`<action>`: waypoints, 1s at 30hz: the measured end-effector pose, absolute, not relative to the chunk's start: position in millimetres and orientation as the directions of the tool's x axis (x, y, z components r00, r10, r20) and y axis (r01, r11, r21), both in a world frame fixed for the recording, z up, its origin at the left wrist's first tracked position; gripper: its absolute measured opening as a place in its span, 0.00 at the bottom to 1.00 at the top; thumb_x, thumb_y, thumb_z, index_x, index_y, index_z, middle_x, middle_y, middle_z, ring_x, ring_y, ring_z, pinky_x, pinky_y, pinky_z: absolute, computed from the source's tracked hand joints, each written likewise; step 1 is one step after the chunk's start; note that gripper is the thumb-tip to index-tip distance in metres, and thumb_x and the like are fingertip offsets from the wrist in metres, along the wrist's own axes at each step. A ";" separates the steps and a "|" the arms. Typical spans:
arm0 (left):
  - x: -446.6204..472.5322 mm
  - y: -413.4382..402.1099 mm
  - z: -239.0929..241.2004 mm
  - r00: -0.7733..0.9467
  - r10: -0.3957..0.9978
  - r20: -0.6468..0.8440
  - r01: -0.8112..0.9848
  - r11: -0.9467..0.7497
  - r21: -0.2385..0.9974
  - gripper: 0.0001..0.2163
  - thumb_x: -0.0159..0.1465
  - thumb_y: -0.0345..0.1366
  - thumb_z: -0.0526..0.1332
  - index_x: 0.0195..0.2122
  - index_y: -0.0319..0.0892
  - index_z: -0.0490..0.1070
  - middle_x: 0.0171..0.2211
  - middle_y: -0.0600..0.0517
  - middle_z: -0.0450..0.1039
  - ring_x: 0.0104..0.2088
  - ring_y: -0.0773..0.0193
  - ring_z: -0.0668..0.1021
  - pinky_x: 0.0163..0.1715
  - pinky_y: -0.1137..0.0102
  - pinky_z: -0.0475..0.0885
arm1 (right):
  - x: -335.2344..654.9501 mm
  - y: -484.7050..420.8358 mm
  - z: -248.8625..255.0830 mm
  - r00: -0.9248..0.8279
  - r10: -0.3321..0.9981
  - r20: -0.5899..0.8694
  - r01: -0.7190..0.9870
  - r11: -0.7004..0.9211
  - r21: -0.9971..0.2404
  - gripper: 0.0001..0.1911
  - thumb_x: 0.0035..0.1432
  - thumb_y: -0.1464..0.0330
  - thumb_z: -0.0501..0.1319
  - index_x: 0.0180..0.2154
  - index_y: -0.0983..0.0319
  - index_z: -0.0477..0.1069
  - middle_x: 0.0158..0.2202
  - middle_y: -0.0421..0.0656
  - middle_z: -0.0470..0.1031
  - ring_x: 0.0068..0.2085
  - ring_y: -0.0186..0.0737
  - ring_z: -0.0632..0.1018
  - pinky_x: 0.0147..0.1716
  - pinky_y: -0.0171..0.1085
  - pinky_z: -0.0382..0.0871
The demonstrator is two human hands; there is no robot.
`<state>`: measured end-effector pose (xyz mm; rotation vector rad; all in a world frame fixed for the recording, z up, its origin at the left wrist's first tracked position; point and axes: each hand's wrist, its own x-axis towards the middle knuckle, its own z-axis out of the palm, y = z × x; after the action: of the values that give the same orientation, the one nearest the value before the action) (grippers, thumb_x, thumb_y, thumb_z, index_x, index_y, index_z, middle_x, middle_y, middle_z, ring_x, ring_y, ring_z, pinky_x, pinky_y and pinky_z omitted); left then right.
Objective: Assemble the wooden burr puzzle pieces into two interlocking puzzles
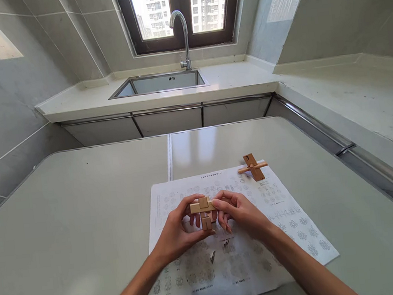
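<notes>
Both forearms come up from the bottom edge and meet over a printed sheet spread flat on the grey table, where its small diagrams stay readable beneath the work. On the left, the left hand curls around the wooden puzzle, thumb under the lower block and fingers over the near end of the crossbar, a narrow pinch that steadies the piece from below. That puzzle is a small cross of pale wooden bars, held just above the paper at the middle of the sheet, between the two hands. To its right, the right hand closes fingertips on the other end of the crossbar, so each hand grips one side and the bars can be worked against each other. Farther right, at the sheet's top corner, a second wooden piece, a darker block with a rod through it, rests on the paper, well apart from the hands. Beyond the table, a sink and tap sit under the window.
</notes>
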<state>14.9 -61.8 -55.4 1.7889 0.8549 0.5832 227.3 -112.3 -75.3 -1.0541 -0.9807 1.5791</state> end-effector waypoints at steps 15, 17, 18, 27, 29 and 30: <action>15.4 -53.9 -65.6 0.453 0.887 -0.084 0.106 0.040 0.994 0.36 0.58 0.41 0.77 0.64 0.47 0.63 0.46 0.50 0.79 0.47 0.58 0.82 0.48 0.64 0.76 | 224.6 -119.5 -90.6 -0.108 0.931 0.348 0.732 0.312 -0.606 0.15 0.58 0.62 0.73 0.36 0.59 0.68 0.32 0.37 0.75 0.29 0.36 0.74 0.29 0.35 0.59; 15.1 -53.9 -66.7 0.453 0.888 -0.074 0.104 0.030 0.994 0.36 0.58 0.41 0.77 0.64 0.48 0.63 0.45 0.51 0.79 0.46 0.58 0.82 0.48 0.65 0.76 | 224.1 -119.1 -92.7 -0.142 0.920 0.366 0.771 0.335 -0.542 0.14 0.59 0.63 0.73 0.36 0.59 0.69 0.34 0.38 0.76 0.31 0.37 0.76 0.29 0.36 0.60; 15.0 -53.9 -67.1 0.454 0.889 -0.068 0.104 0.023 0.994 0.35 0.58 0.41 0.77 0.64 0.48 0.63 0.43 0.51 0.79 0.45 0.59 0.82 0.47 0.65 0.76 | 224.0 -118.8 -93.4 -0.147 0.914 0.377 0.783 0.340 -0.521 0.12 0.60 0.64 0.72 0.37 0.59 0.70 0.34 0.39 0.77 0.32 0.37 0.77 0.29 0.36 0.60; 17.2 -58.1 -63.7 0.415 0.910 -0.004 0.207 -0.091 0.974 0.33 0.60 0.44 0.75 0.63 0.49 0.65 0.44 0.52 0.78 0.37 0.64 0.79 0.46 0.66 0.75 | 228.5 -117.5 -93.9 -0.100 0.877 0.470 0.727 0.387 -0.567 0.09 0.73 0.65 0.62 0.52 0.59 0.74 0.41 0.42 0.83 0.30 0.35 0.80 0.32 0.35 0.72; 17.7 -59.2 -62.0 0.399 0.917 0.017 0.236 -0.121 0.964 0.31 0.60 0.44 0.75 0.63 0.50 0.65 0.45 0.52 0.78 0.40 0.62 0.80 0.46 0.66 0.75 | 228.3 -118.2 -92.5 -0.102 0.873 0.477 0.717 0.397 -0.573 0.11 0.74 0.66 0.60 0.54 0.59 0.73 0.41 0.43 0.82 0.31 0.35 0.80 0.32 0.35 0.73; 17.8 -59.5 -61.4 0.393 0.919 0.025 0.251 -0.133 0.959 0.31 0.60 0.44 0.75 0.62 0.50 0.66 0.45 0.52 0.78 0.41 0.61 0.80 0.46 0.67 0.75 | 228.0 -118.5 -91.7 -0.104 0.870 0.483 0.717 0.402 -0.569 0.11 0.75 0.66 0.59 0.55 0.58 0.73 0.42 0.43 0.82 0.31 0.35 0.80 0.32 0.35 0.74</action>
<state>17.8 -59.5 -61.4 1.6304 1.0547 0.8204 228.0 -118.5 -91.7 -1.3637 -1.8662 0.2427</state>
